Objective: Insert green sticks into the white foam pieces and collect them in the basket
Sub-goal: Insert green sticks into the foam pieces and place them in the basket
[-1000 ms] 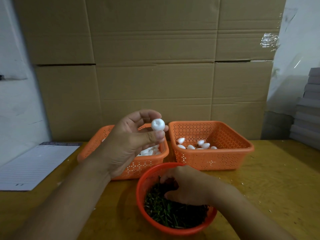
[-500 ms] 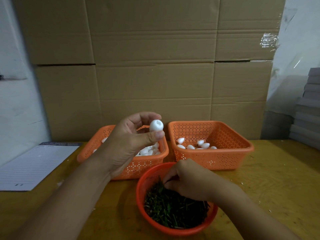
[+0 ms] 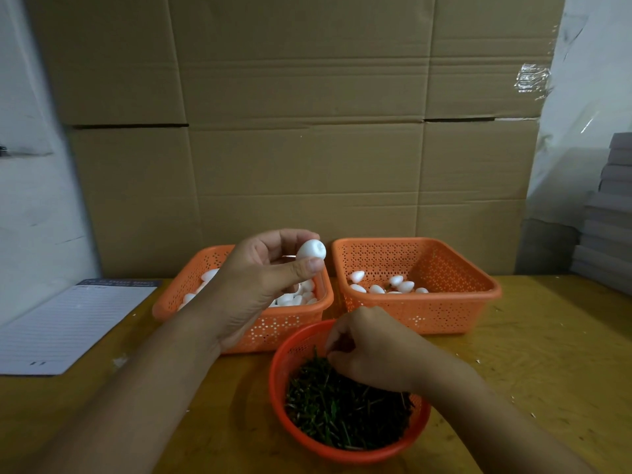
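My left hand [image 3: 253, 285] pinches a white egg-shaped foam piece [image 3: 311, 249] between thumb and fingertips, raised above the left orange basket [image 3: 284, 330], which holds many foam pieces. My right hand [image 3: 372, 350] hangs over the round red bowl [image 3: 277, 381] of green sticks [image 3: 342, 415]. Its fingertips are curled together and pinch a stick at the far side of the pile. The right orange basket [image 3: 427, 313] holds several foam pieces [image 3: 376, 289] on its floor.
A lined notepad [image 3: 68, 326] lies at the left on the wooden table [image 3: 547, 354]. A wall of cardboard boxes [image 3: 307, 148] rises right behind the baskets. Grey stacked sheets [image 3: 612, 206] stand at the far right edge.
My right hand has lifted from deep in the sticks toward the bowl's far rim, fingertips drawn together. My left hand has turned the foam piece slightly and stayed raised.
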A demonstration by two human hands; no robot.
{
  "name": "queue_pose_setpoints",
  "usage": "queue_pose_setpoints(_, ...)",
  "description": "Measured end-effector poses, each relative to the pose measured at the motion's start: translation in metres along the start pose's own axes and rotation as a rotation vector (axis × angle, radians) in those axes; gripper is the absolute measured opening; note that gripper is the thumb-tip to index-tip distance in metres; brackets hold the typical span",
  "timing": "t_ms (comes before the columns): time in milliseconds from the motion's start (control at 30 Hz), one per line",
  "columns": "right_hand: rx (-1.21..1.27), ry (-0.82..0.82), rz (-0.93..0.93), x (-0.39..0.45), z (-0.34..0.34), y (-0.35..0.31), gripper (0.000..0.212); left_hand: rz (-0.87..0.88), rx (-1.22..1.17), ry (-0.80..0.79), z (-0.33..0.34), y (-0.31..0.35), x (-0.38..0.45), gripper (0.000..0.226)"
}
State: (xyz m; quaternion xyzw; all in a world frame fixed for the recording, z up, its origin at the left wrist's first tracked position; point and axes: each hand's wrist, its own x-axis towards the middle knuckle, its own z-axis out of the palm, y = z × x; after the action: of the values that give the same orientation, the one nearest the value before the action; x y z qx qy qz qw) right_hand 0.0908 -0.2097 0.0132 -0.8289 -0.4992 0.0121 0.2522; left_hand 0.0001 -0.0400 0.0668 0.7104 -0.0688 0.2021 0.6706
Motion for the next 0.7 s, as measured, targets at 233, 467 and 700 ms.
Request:
queue_pose_setpoints(233,0.435,0.128,0.118,0.0,-0.009,-0.007,0.005,-0.018,-0.039,0.015,-0.001,-0.003,0.001,0.039)
queue_pose_setpoints(467,1.321,0.164,0.091,-0.005,-0.03,-0.016,0.012,-0.026,-0.059,0.02,-0.003,-0.003,0.001,0.04)
queue_pose_setpoints(700,1.537,0.052,0.043,-0.006,-0.034,-0.016,0.028,-0.034,-0.107,0.012,-0.007,-0.003,0.003,0.037)
